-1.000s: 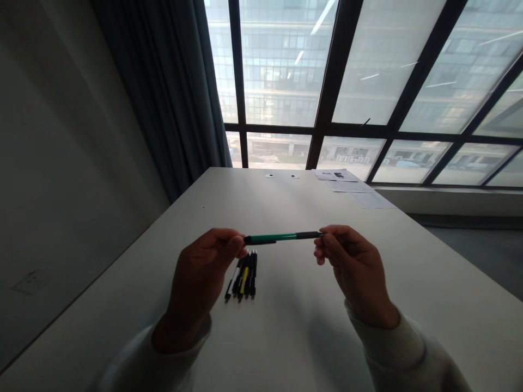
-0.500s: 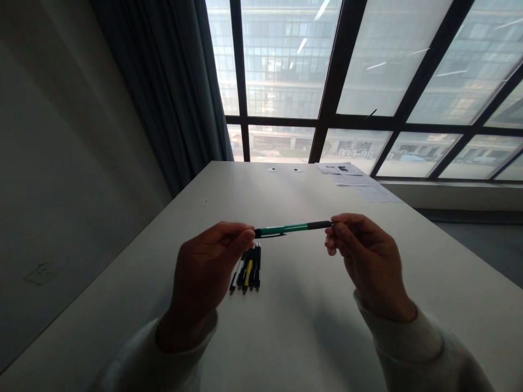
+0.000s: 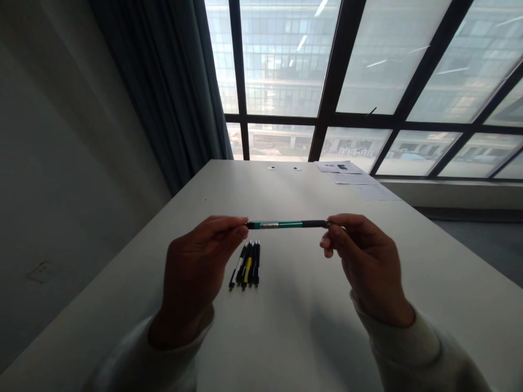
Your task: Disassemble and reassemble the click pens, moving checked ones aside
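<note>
A green pen (image 3: 290, 224) with a dark grip is held level above the table, stretched between my two hands. My left hand (image 3: 200, 261) pinches its left end, the black one, between thumb and fingertips. At the tip end, my right hand (image 3: 363, 261) pinches the pen just past the dark grip. A whitish label shows on the barrel, facing me. Below the pen, nearer my left hand, several pens (image 3: 248, 267) lie side by side on the table, mostly black, one with a yellow part and one with white.
The white table (image 3: 278, 337) stretches away to large windows (image 3: 286, 60). Printed papers (image 3: 347, 174) lie at its far right corner. Two small round holes with dark centres (image 3: 271, 168) sit near the far edge. A dark curtain (image 3: 171, 81) hangs at left beside a wall.
The pen has turned about its length, so its clip no longer shows and a label does. It has also levelled out and shifted slightly left with both hands.
</note>
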The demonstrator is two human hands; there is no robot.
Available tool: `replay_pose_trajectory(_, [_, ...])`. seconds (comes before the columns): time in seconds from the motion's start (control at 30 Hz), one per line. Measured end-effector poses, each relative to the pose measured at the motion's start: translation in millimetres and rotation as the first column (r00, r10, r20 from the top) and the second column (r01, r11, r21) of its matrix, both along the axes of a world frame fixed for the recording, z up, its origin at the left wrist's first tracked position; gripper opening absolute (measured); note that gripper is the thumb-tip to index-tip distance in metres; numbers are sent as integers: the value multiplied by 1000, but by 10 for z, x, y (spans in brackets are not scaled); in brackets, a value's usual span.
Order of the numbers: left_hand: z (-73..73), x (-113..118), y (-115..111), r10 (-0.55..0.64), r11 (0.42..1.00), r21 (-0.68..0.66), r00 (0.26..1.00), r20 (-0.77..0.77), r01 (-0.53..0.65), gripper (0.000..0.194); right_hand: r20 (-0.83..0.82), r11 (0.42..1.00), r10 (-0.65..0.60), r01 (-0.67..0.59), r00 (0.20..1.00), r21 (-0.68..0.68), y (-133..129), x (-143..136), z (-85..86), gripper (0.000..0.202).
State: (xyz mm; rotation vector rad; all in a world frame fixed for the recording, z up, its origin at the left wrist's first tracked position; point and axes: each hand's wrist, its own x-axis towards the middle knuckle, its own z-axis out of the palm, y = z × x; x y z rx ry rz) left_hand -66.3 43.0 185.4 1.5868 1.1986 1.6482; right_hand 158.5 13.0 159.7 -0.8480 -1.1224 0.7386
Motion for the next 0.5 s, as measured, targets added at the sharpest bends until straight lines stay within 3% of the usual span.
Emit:
replay_pose_trajectory(0.3, [1,-93,46,-25,999,-44,998,62,28,18,31,996,39,-37,999,-78,55,-77,-64,15])
replay_pose_trajectory(0.5, [78,-144,12,-34,999,-30,998,53,36,20,85,992,49,-39,995,-121,6,-89,-5,17])
